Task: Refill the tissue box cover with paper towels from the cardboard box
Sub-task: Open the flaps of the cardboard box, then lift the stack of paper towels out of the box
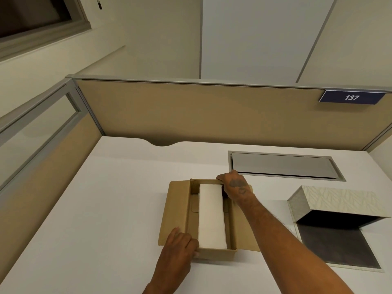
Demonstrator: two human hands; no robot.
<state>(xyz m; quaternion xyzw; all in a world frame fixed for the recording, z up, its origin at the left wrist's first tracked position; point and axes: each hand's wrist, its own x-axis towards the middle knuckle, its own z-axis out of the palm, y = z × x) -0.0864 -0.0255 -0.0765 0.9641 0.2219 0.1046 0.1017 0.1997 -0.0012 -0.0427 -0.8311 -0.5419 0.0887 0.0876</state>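
An open cardboard box lies on the white desk with its flaps spread to both sides. A white stack of paper towels stands inside it, running front to back. My left hand grips the near left corner of the box beside the stack's near end. My right hand reaches over the far right corner, fingers curled down by the stack's far end. The tissue box cover, pale with a leaf pattern, lies open to the right with its dark lining showing.
A grey metal cable hatch is set flush in the desk behind the box. Tan partition panels wall the desk at the back and left. A blue sign reading 137 hangs at the back right.
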